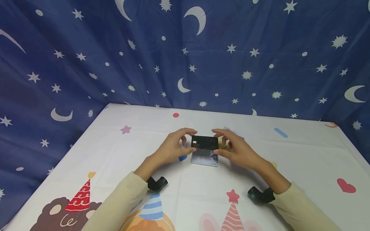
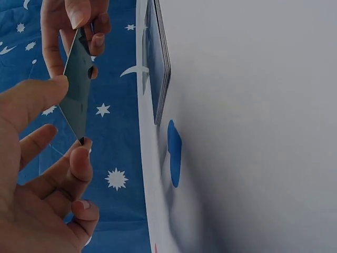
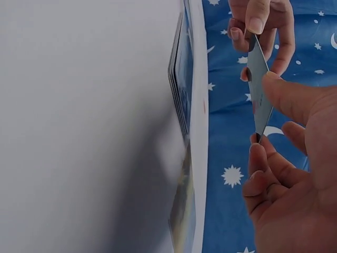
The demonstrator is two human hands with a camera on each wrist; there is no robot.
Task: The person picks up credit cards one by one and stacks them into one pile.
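A dark card with "VIP" on it (image 1: 205, 143) is held up above the table between both hands. My left hand (image 1: 171, 148) pinches its left end between thumb and fingertips. At the right end, the thumb and fingers of my right hand (image 1: 239, 150) pinch it the same way. The wrist views show the card (image 2: 79, 87) tilted and apart from the tabletop. Under it lies a small stack of cards (image 1: 203, 158), the top one greyish-blue with a dark figure at its right; the stack's layered edge (image 3: 176, 79) shows in the right wrist view.
Another flat card with yellowish parts (image 3: 183, 205) lies on the table beside the stack, mostly hidden behind my right hand in the head view. A white cloth with printed party figures covers the table (image 1: 196, 199). A blue star-and-moon curtain (image 1: 162, 64) hangs behind it.
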